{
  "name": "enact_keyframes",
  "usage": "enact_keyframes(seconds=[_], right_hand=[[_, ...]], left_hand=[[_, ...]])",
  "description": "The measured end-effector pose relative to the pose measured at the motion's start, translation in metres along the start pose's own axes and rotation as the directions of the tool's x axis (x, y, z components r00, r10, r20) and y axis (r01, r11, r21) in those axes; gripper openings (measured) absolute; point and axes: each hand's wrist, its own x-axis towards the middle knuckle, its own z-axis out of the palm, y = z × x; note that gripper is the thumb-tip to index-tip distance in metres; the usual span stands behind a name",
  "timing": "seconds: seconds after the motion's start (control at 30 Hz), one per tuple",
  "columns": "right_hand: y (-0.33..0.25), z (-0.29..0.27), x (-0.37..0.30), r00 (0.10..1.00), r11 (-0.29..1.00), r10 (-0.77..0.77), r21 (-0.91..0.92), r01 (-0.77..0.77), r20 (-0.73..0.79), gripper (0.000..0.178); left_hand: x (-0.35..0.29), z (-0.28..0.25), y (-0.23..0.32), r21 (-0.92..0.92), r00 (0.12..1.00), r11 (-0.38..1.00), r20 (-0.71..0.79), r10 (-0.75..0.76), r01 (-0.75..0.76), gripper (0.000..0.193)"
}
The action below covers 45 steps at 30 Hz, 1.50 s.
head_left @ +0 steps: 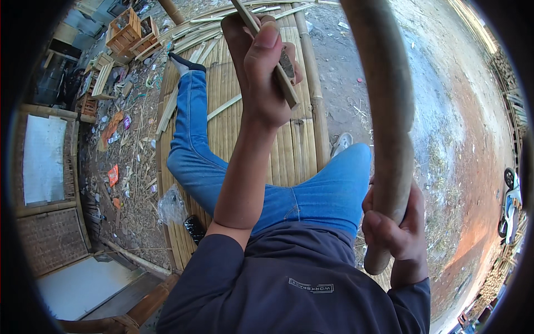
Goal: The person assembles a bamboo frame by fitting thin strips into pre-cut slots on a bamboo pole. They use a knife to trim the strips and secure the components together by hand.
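Note:
My left hand (261, 72) is raised above the bamboo platform, its thumb pressed along a narrow, flat bamboo strip (286, 90). The strip slants across the palm, with its cut end below the fingers. A small rough, dark grey-brown patch (288, 62) shows between strip and fingers; I cannot make out what it is. My right hand (401, 234) is wrapped round the lower part of a thick, slightly curved wooden pole (389, 117). The pole rises past the top edge of the view, so its far end is hidden. Strip and pole are apart.
I sit on a slatted bamboo platform (283, 150), legs spread. Loose bamboo strips (206, 42) lie at its far end. A clear plastic bag (173, 206) and a dark object (194, 228) are by my left hip. Wooden crates (123, 30) stand far left; a motorbike (510, 206) is far right.

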Motion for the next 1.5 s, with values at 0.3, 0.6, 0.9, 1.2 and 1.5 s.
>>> enact_keyframes(seconds=[0.3, 0.6, 0.9, 1.2, 1.5], right_hand=[[0.012, -0.001, 0.008, 0.994, 0.991, 0.113, -0.066, -0.113, -0.005, 0.054], [0.016, -0.012, 0.014, 0.997, 0.993, -0.051, 0.103, 0.056, -0.05, 0.045], [0.05, -0.006, 0.029, 1.0, 0.995, -0.009, 0.099, 0.007, 0.017, 0.052], [0.068, -0.019, 0.037, 0.99, 0.992, -0.016, 0.118, 0.033, -0.141, 0.044], [0.082, -0.019, 0.051, 0.97, 0.997, -0.001, 0.079, 0.021, -0.244, 0.045]], left_hand=[[-0.001, -0.023, -0.022, -0.14, 0.999, 0.99, 0.051, 0.005, 0.002, 0.055], [-0.027, -0.003, -0.005, -0.122, 0.989, 0.982, -0.007, -0.148, 0.147, 0.075], [-0.044, -0.045, 0.042, -0.34, 0.923, 0.858, 0.15, -0.354, 0.384, 0.078], [-0.088, -0.095, 0.135, 0.377, 0.708, 0.603, -0.285, -0.646, 0.703, 0.048], [-0.133, -0.177, 0.164, 0.352, 0.788, 0.711, -0.368, -0.493, 0.609, 0.046]])
